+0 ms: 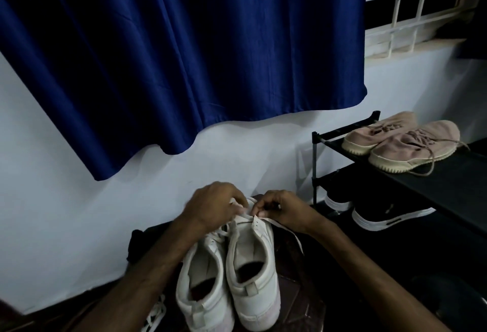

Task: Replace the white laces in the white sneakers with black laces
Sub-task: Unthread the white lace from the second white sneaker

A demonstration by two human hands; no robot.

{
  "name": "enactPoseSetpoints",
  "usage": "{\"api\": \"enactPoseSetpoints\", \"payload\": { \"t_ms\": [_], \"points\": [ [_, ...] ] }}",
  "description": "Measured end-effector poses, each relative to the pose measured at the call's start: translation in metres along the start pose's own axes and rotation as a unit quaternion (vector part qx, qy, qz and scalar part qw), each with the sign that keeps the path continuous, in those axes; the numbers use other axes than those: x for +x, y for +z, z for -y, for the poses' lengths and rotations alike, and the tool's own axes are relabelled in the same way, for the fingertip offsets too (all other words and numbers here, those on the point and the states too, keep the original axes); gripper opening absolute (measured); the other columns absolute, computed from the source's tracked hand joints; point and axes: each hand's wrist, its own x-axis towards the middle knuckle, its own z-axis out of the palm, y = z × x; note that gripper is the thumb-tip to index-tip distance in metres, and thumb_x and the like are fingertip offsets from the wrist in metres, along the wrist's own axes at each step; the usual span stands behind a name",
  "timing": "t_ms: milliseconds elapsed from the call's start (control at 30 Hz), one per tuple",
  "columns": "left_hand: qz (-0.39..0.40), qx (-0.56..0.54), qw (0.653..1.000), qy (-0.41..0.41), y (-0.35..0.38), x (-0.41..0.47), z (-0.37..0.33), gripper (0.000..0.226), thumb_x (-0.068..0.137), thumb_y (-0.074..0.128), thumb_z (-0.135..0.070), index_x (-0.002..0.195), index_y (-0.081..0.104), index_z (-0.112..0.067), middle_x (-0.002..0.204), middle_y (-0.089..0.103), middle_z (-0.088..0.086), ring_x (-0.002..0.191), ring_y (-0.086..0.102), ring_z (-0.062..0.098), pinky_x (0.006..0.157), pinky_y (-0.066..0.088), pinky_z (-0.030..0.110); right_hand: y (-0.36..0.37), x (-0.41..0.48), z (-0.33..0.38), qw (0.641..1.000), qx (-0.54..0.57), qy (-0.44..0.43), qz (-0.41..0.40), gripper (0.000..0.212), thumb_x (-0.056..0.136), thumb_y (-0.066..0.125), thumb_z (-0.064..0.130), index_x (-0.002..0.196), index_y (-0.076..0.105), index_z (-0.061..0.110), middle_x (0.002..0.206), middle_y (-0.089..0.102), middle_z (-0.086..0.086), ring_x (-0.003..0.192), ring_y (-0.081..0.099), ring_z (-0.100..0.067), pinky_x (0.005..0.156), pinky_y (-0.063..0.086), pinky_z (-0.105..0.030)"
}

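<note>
Left hand [216,206]: back turned up, fingers curled down, tips pinching the white lace [296,239]; my bare forearm comes in from the lower left. Right hand [284,209]: knuckles raised, thumb and forefinger pinching the same lace, tips almost meeting my left ones; my bare forearm comes in from the lower right.

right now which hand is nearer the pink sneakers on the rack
Right: the right hand sits below-left of the pink sneakers; the left hand lies farther left, beyond it.
</note>
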Motion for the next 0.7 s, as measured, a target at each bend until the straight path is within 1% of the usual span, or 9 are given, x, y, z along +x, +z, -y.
{"api": "enactPoseSetpoints", "payload": {
  "t_ms": [67, 200, 267, 333, 433, 500, 567, 600, 700],
  "points": [
    [0.04, 0.051, 0.998, -0.01, 0.009, 0.004, -0.016, 0.025, 0.079, 0.072, -0.041, 0.102, 0.072, -0.032, 0.107, 0.068, -0.006, 0.101, 0.063, 0.017, 0.086, 0.046, 0.027, 0.0, -0.001, 0.0, 1.0, -0.006, -0.003, -0.004, 0.011, 0.083, 0.074, 0.007, 0.092, 0.077, 0.01, 0.079, 0.063, 0.015, 0.076, 0.059, 0.01, 0.073, 0.039, -0.006],
    [0.019, 0.103, 0.994, -0.018, 0.014, 0.011, -0.02, 0.02, 0.08, 0.072, -0.038, 0.093, 0.073, -0.023, 0.097, 0.071, -0.003, 0.091, 0.066, 0.02, 0.078, 0.046, 0.028, -0.001, -0.003, 0.0, 1.0, 0.003, -0.003, -0.004, 0.01, 0.084, 0.072, 0.005, 0.093, 0.076, 0.007, 0.081, 0.064, 0.014, 0.077, 0.059, 0.011, 0.073, 0.039, -0.005],
    [0.015, 0.138, 0.99, -0.016, 0.011, 0.009, -0.02, 0.022, 0.084, 0.068, -0.041, 0.093, 0.072, -0.021, 0.099, 0.07, -0.001, 0.093, 0.066, 0.023, 0.08, 0.048, 0.03, -0.002, -0.004, 0.0, 1.0, 0.011, -0.003, -0.002, 0.009, 0.084, 0.072, 0.004, 0.092, 0.076, 0.005, 0.081, 0.065, 0.013, 0.078, 0.06, 0.011, 0.073, 0.039, -0.005],
    [-0.012, 0.169, 0.985, -0.025, -0.001, 0.005, -0.011, 0.021, 0.088, 0.064, -0.038, 0.1, 0.071, -0.022, 0.107, 0.068, -0.002, 0.101, 0.065, 0.023, 0.086, 0.049, 0.033, -0.002, -0.002, 0.0, 1.0, 0.014, 0.004, 0.0, 0.009, 0.084, 0.072, 0.004, 0.092, 0.076, 0.006, 0.08, 0.065, 0.013, 0.077, 0.059, 0.012, 0.073, 0.04, -0.005],
    [-0.072, 0.194, 0.972, -0.109, -0.029, 0.0, 0.026, 0.017, 0.094, 0.057, -0.031, 0.105, 0.066, -0.023, 0.116, 0.063, -0.002, 0.108, 0.061, 0.023, 0.089, 0.046, 0.036, 0.0, -0.001, -0.001, 1.0, 0.014, 0.013, 0.003, 0.01, 0.084, 0.073, 0.005, 0.091, 0.076, 0.012, 0.082, 0.066, 0.014, 0.078, 0.059, 0.011, 0.073, 0.039, -0.006],
    [-0.024, 0.235, 0.96, -0.153, -0.037, -0.007, 0.046, 0.021, 0.095, 0.054, -0.033, 0.108, 0.065, -0.021, 0.118, 0.063, 0.0, 0.108, 0.061, 0.024, 0.09, 0.045, 0.035, 0.0, -0.001, -0.001, 1.0, 0.019, 0.019, 0.001, 0.01, 0.084, 0.072, 0.005, 0.09, 0.076, 0.013, 0.081, 0.066, 0.014, 0.077, 0.059, 0.011, 0.073, 0.039, -0.006],
    [0.04, 0.214, 0.965, -0.146, -0.031, -0.012, 0.045, 0.023, 0.093, 0.053, -0.037, 0.107, 0.065, -0.022, 0.116, 0.066, -0.001, 0.106, 0.062, 0.023, 0.088, 0.045, 0.032, 0.0, -0.001, -0.001, 1.0, 0.021, 0.02, 0.001, 0.01, 0.085, 0.071, 0.004, 0.09, 0.076, 0.011, 0.078, 0.065, 0.014, 0.076, 0.059, 0.012, 0.073, 0.039, -0.005],
    [0.042, 0.184, 0.974, -0.128, -0.026, -0.012, 0.039, 0.022, 0.093, 0.054, -0.037, 0.107, 0.066, -0.025, 0.115, 0.066, -0.004, 0.105, 0.062, 0.021, 0.085, 0.043, 0.03, -0.001, -0.001, 0.0, 1.0, 0.02, 0.02, 0.003, 0.01, 0.085, 0.071, 0.003, 0.091, 0.076, 0.01, 0.077, 0.065, 0.015, 0.076, 0.059, 0.012, 0.073, 0.039, -0.006],
    [-0.013, 0.08, 0.995, -0.059, -0.014, -0.006, 0.011, 0.019, 0.091, 0.06, -0.036, 0.108, 0.069, -0.033, 0.114, 0.068, -0.011, 0.106, 0.061, 0.013, 0.082, 0.039, 0.025, 0.0, -0.001, 0.0, 1.0, 0.015, 0.014, 0.002, 0.01, 0.085, 0.072, 0.005, 0.091, 0.076, 0.012, 0.077, 0.066, 0.021, 0.077, 0.06, 0.01, 0.073, 0.04, -0.007]
  ]
}}
